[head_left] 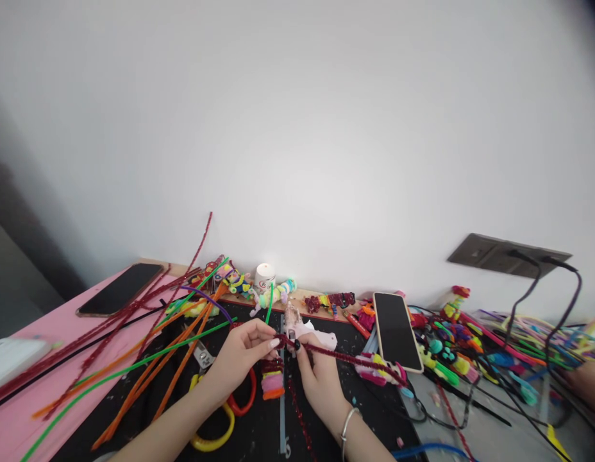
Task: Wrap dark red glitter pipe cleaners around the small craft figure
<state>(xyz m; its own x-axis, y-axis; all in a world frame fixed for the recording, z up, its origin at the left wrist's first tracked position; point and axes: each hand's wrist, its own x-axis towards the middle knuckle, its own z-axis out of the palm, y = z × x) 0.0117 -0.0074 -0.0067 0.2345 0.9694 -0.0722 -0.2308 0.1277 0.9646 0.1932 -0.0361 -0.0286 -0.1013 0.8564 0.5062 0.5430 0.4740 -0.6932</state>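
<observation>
Insp. note: left hand (240,356) pinches near end of dark red pipe cleaner (348,357); right hand (317,375) fingers closed on same strand just beside it, over black mat (263,436). Strand runs right toward phone (396,330). Est. early stage: only short section worked, most of length straight. Small wound piece (272,380) below hands. Loose stems (148,359) lie left.

Co-worker's hand (588,384) cut off at right edge.
</observation>
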